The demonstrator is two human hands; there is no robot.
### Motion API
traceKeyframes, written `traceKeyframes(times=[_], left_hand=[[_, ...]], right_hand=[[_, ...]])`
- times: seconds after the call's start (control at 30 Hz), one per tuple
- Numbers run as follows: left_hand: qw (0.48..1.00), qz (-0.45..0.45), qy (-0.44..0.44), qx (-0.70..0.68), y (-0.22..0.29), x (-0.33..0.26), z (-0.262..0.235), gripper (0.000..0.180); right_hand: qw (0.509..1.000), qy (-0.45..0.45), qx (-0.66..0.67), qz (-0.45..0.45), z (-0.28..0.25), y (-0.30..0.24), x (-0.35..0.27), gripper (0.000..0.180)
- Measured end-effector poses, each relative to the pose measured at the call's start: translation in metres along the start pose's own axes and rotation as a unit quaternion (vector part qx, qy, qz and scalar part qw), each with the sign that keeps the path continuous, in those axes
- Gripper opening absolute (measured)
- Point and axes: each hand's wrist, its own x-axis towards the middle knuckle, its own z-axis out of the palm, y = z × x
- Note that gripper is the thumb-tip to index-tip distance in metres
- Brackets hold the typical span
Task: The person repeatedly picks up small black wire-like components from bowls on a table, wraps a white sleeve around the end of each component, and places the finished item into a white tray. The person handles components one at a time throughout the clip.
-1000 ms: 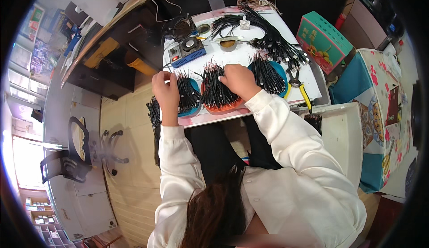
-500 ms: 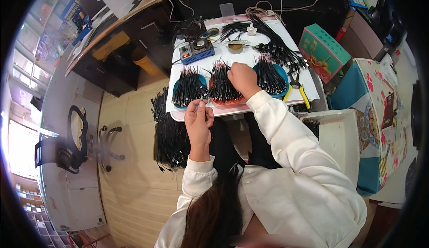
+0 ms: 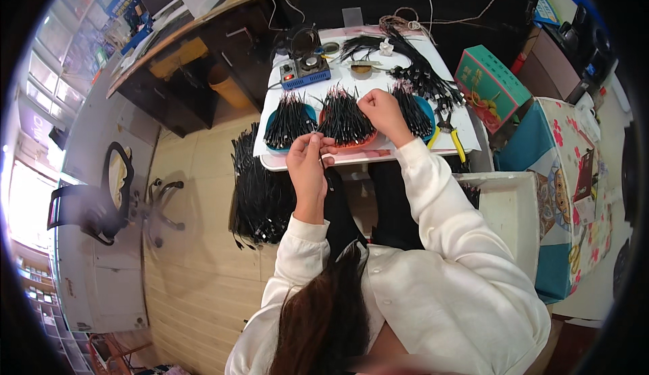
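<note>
My left hand is in front of the table's near edge, thumb and fingertips pinched on a thin black cable that dangles below the fingers. My right hand reaches over the right side of the middle bundle of short black cables. Its fingers are closed by the bundle's pale wire ends, and what they hold is hidden. That bundle lies in an orange tray. On either side lie a left cable bundle and a right cable bundle, each in a blue tray.
Behind the trays stand a blue heating device, a round tin and a heap of black cables. Yellow-handled pliers lie at the right. More cables hang left of the table; a white bin stands right.
My right hand has shifted a little right along the middle bundle. My left hand stays pinched by the near edge, now a little farther right. The whole view has shifted slightly.
</note>
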Motion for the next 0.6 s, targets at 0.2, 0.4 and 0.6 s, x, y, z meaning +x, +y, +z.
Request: traceKeyframes(times=[0.2, 0.4, 0.6], left_hand=[[0.997, 0.021, -0.034, -0.065, 0.011, -0.015, 0.021, 0.014], [0.994, 0.025, -0.082, -0.067, 0.019, -0.045, 0.034, 0.014], [0.993, 0.024, -0.100, -0.059, 0.023, -0.066, 0.034, 0.013]], right_hand=[[0.979, -0.114, 0.161, -0.047, -0.025, -0.060, -0.099, 0.015], [0.981, -0.101, 0.138, -0.093, -0.033, -0.075, -0.137, 0.014], [0.982, -0.090, 0.094, -0.136, -0.038, -0.078, -0.149, 0.015]])
